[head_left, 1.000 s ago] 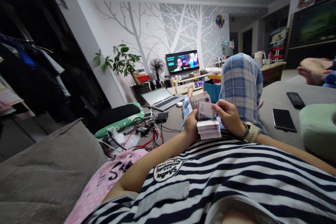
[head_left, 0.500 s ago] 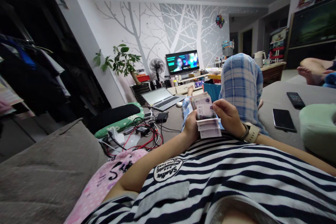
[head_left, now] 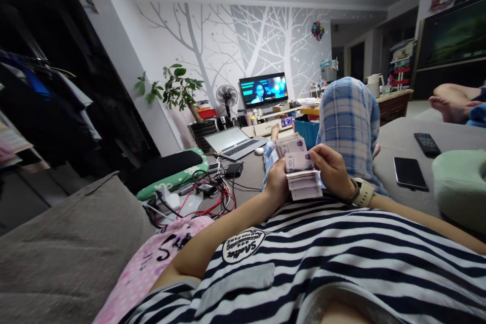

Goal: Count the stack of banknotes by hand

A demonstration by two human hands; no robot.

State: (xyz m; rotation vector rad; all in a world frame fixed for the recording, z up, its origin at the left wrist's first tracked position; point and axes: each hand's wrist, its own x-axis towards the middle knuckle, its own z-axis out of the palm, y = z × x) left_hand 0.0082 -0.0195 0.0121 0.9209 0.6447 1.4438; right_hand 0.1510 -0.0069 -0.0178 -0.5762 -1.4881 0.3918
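Note:
A thick bundle of banknotes point(head_left: 291, 147) is gripped at its left edge by my left hand point(head_left: 277, 179), its fingers mostly hidden behind the paper. Several notes fold down over the near side and hang above my striped shirt. My right hand point(head_left: 330, 164), with a watch on its wrist, pinches the right edge of one purplish banknote point(head_left: 298, 161) between thumb and finger. That note lies across the front of the bundle. Both hands are closed, held above my lap beside my raised knee in plaid trousers point(head_left: 347, 116).
On the left lie an open laptop point(head_left: 237, 143), a white mouse point(head_left: 259, 151) and tangled cables point(head_left: 216, 197). To the right are a phone point(head_left: 410, 173), a remote control point(head_left: 427, 144) and a green cushion point(head_left: 459, 182). Another person's bare foot point(head_left: 448, 106) shows at far right.
The pinched banknote and the folded-down notes have shifted slightly right, with my right hand still at the note's edge. The television picture has changed.

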